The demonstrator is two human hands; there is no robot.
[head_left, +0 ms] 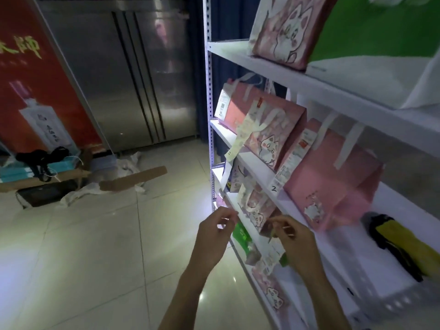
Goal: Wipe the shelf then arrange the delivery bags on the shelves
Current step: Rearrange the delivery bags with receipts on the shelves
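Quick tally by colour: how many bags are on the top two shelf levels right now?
Pink bags: 4, one on the top level and three below.
Green and white bags: 1, top level.
Total: 5

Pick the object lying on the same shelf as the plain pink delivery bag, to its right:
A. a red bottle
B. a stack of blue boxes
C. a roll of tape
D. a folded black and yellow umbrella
D: a folded black and yellow umbrella lies on the white shelf just right of the plain pink bag.
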